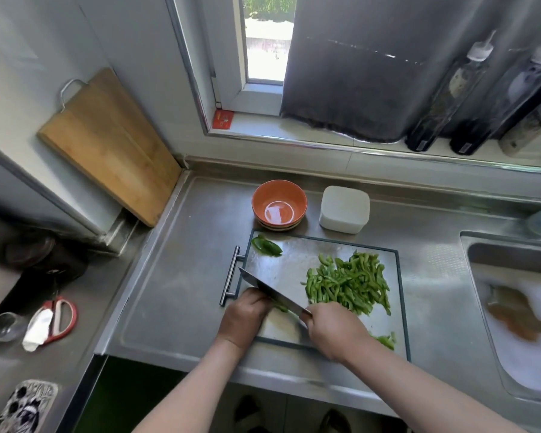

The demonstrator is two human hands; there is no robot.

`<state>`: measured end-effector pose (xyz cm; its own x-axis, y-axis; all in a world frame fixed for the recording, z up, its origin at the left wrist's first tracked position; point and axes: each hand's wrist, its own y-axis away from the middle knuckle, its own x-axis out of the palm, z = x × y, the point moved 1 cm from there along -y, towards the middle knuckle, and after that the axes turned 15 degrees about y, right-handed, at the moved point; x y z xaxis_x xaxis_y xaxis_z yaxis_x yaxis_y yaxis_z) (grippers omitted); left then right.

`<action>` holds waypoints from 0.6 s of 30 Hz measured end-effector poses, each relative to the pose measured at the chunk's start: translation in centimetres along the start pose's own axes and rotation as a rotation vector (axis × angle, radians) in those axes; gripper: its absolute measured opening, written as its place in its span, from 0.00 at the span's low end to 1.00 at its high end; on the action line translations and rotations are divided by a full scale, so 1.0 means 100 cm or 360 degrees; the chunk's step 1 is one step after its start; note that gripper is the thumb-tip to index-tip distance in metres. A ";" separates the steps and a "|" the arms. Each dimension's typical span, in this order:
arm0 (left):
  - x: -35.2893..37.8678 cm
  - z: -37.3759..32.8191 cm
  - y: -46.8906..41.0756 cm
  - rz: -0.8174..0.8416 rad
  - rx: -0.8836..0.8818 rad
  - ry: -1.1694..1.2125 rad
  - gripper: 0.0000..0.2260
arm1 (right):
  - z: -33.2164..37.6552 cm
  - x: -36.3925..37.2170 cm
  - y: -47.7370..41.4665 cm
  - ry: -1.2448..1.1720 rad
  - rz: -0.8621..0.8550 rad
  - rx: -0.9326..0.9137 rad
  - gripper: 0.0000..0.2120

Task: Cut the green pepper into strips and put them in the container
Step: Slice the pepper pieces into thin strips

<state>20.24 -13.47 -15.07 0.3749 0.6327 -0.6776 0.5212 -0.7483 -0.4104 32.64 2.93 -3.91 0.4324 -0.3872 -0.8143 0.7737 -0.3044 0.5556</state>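
A steel cutting board [294,264] lies on the counter. A heap of green pepper strips [349,282] covers its right half, and one uncut pepper piece [266,246] sits at its far left corner. My right hand [334,329] grips the handle of a cleaver [270,290] whose blade slants across the board's near left part. My left hand [247,317] curls its fingers over a small pepper piece [283,307] that is mostly hidden beside the blade. A few strips [386,339] lie near my right wrist. An orange bowl [279,204] and a white container [344,209] stand behind the board.
A sink [519,304] with foamy water lies to the right. Bottles [450,95] stand on the windowsill. A wooden board [110,145] leans on the left wall. Scissors [55,320], a glass jar [2,326] and a phone [25,404] lie on the lower left counter.
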 end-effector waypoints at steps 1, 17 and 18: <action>0.000 0.000 0.000 -0.0008 -0.0003 0.0008 0.04 | 0.000 -0.002 -0.002 0.0001 0.0024 0.0008 0.13; 0.002 -0.007 0.000 -0.0047 -0.0040 -0.0058 0.03 | 0.029 0.004 -0.041 -0.0055 0.0048 0.0085 0.14; 0.000 -0.009 -0.001 -0.0069 -0.0028 -0.0040 0.04 | 0.028 0.004 -0.041 -0.0078 0.0044 0.0094 0.15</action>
<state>20.88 -13.22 -14.52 0.3328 0.6589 -0.6746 0.5497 -0.7168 -0.4290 28.35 1.56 -6.03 0.4292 -0.4378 -0.7900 0.7325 -0.3430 0.5881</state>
